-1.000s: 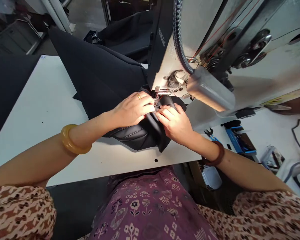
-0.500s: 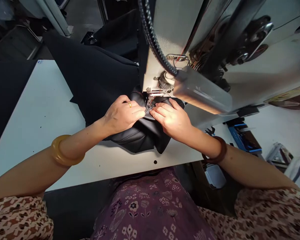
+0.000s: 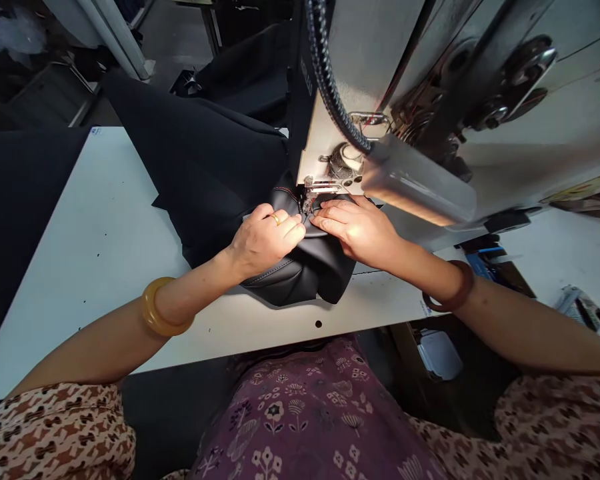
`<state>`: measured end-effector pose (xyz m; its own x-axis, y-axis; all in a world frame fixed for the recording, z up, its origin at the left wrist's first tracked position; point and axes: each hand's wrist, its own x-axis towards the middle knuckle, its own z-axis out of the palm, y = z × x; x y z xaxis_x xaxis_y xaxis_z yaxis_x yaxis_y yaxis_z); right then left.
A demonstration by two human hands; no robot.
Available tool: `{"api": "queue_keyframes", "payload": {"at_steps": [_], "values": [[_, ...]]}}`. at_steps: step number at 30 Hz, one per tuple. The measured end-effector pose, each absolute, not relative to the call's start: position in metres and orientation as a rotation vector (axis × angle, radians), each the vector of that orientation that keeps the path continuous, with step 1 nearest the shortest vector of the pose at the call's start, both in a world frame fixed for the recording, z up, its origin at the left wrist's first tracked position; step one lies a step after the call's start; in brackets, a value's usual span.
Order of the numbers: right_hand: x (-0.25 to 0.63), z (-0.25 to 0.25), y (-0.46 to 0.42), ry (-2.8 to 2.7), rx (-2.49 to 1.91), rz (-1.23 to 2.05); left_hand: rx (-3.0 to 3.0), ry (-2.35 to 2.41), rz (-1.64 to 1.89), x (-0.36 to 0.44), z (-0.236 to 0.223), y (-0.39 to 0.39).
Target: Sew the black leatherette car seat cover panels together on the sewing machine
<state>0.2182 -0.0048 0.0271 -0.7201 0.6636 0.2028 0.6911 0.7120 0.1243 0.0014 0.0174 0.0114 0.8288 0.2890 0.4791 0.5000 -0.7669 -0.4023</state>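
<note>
A black leather-like piece (image 3: 300,270) with stitched seams lies bunched under the presser foot (image 3: 311,195) of a white industrial sewing machine (image 3: 430,80). My left hand (image 3: 265,240), wearing a gold ring, has its fingers curled and pinched on the material just left of the needle. My right hand (image 3: 360,230) presses down on the same material from the right, fingertips close to the foot and pressed together. The two hands nearly touch in front of the needle. A yellow bangle (image 3: 156,313) sits on my left wrist, a brown one (image 3: 453,293) on my right.
More black fabric (image 3: 200,153) trails off behind the machine over the white table (image 3: 100,227). Dark cloth (image 3: 10,193) covers the table's far left. A machine lamp housing (image 3: 415,183) juts out above my right hand. Small boxes (image 3: 500,267) lie at the right.
Both hands stay on the black piece by the needle. The left hand's fingers have curled tighter, and more of the seamed edge shows behind the foot. My view shifted slightly.
</note>
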Motion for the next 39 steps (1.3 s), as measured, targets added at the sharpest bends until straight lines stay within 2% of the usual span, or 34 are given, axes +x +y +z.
{"api": "queue_keyframes", "payload": {"at_steps": [8, 16, 27, 35, 39], "values": [[0.203, 0.018, -0.029, -2.622, -1.210, -0.483, -2.700, -0.170, -0.503, -0.019, 0.029, 0.055], [0.210, 0.014, -0.017, -2.561, -1.085, -0.593, -2.431, -0.279, -0.597, -0.012, 0.018, 0.036], [0.220, 0.012, -0.002, -2.595, -1.175, -0.237, -2.348, -0.437, -0.513, -0.003, 0.013, 0.020], [0.221, 0.023, 0.011, -2.496, -0.990, 0.146, -2.283, -0.523, -0.488, 0.005, 0.005, 0.013], [0.226, 0.022, 0.016, -2.582, -0.957, 0.051, -2.174, -0.544, -0.504, 0.010, 0.000, 0.011]]}}
